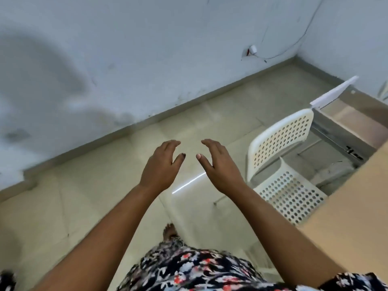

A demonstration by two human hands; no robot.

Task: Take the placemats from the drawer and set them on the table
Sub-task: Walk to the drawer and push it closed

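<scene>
My left hand [162, 164] and my right hand [219, 164] are stretched out in front of me over the floor, palms down, fingers apart, holding nothing. They are a short gap apart, thumbs toward each other. At the far right an open drawer [346, 122] with a white front panel juts out; its inside looks pale and I see no placemat in it. A light wooden table [357, 217] edge fills the lower right corner. No placemats are visible anywhere.
A white perforated chair [281, 160] stands on the tiled floor [94, 196] to the right of my hands, between me and the drawer. A pale wall [147, 59] with a small socket [251, 50] and a wire runs across the back. My bare foot [170, 229] shows below.
</scene>
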